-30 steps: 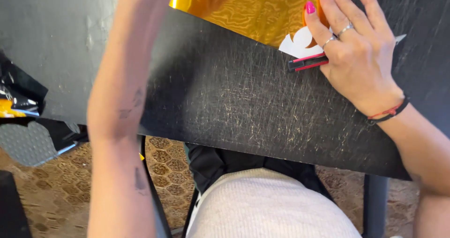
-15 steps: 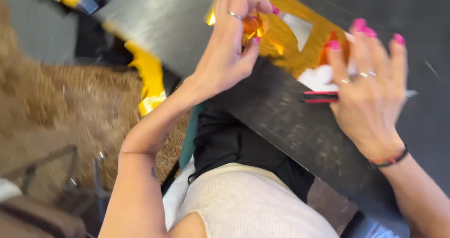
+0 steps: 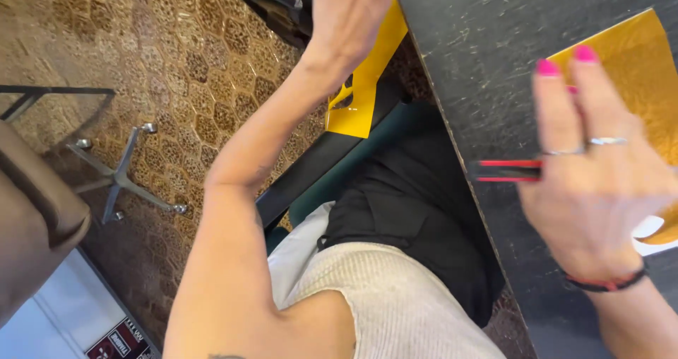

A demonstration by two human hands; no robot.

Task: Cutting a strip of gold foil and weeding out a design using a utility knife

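Resting flat with fingers spread, the right hand (image 3: 600,189) lies over a red-and-black tool (image 3: 505,171) and gold sheet (image 3: 635,69) on the table (image 3: 487,34). The left hand (image 3: 349,9) is lifted off-table, grip unclear. Unpinned, the sheet may slide.

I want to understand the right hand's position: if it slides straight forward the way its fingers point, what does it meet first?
Probably the gold sheet. The right hand lies flat on the black table, fingers pointing up the picture, fingertips already at the sheet's edge. Whether they touch it is unclear because of blur.
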